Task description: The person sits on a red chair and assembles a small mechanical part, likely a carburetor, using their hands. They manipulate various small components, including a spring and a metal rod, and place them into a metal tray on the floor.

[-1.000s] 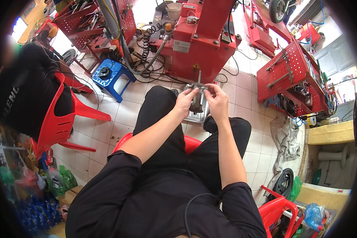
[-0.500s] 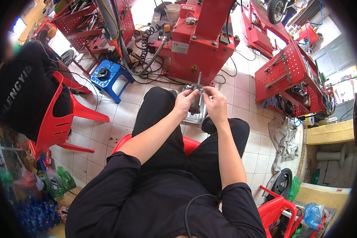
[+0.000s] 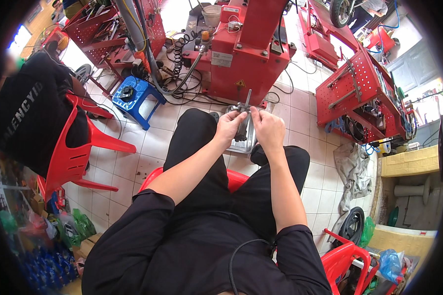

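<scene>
The person is sitting with the knees apart and is holding a dark metal mechanical part (image 3: pixel 241 132) between them, above a silver metal tray (image 3: pixel 242 149) on the tiled floor. Whether the part is also touching the tray, one cannot tell. The left hand (image 3: pixel 228 129) is gripping its upper left side between thumb and fingers. The right hand (image 3: pixel 269 130) is pinching the upper right end, close to the foot of a thin metal rod (image 3: pixel 248 96) that is pointing away from the person; its exact contact is hiding behind the fingers. The part is looking stiff, rather heavy for its size, and perhaps slippery if greasy. The thick body is probably offering the safer hold, the rod a weaker one.
</scene>
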